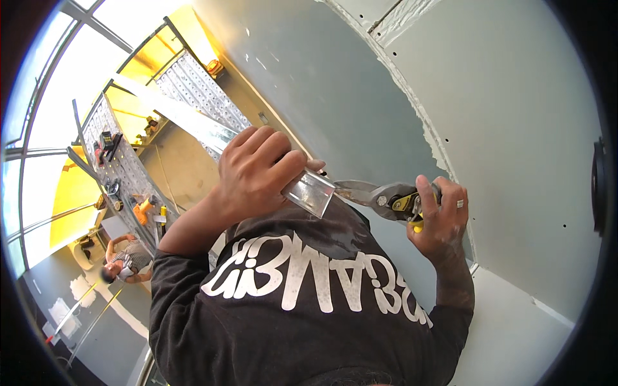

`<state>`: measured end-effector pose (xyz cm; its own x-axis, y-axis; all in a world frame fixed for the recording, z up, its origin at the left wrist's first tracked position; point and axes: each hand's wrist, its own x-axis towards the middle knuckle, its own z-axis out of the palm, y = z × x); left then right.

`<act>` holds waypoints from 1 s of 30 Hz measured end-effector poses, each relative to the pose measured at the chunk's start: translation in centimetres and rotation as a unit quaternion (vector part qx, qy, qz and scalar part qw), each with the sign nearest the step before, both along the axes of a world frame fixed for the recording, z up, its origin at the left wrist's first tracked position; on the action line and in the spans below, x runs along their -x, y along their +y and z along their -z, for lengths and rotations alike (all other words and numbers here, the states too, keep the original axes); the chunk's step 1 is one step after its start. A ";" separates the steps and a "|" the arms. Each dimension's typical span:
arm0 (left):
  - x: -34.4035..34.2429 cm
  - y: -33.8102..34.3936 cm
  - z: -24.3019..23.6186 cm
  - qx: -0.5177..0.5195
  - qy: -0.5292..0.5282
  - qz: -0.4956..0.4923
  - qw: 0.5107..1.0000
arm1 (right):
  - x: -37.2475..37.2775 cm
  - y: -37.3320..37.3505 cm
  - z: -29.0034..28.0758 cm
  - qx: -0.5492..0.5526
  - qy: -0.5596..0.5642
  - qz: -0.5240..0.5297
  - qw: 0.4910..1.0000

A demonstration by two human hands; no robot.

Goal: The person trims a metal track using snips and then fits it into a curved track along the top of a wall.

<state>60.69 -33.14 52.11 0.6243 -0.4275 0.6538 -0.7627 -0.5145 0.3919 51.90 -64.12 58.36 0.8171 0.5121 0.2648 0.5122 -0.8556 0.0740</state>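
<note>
My left hand [257, 168] is wrapped round a shiny metal channel [310, 194], close to its near end. The rest of the channel runs up and away to the upper left, bright with glare. In my right hand [441, 217], on the other side, is a pair of tin snips [393, 198] with grey jaws and yellow-and-black handles. The snips' jaws point left and meet the flange at the channel's cut end; whether the blades bite into it I cannot tell.
Grey wallboard [360, 83] with a rough pale joint rises ahead, beside a lighter panel [508, 109] with screw holes. At left, perforated metal planks [122, 151] carry power tools, including an orange one [142, 210]. Another person [125, 260] is at the far lower left, near tall windows.
</note>
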 end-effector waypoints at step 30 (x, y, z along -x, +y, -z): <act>0.8 0.9 -0.4 -0.007 -0.020 0.024 0.999 | 0.1 0.2 1.0 -0.020 -0.018 -0.037 0.999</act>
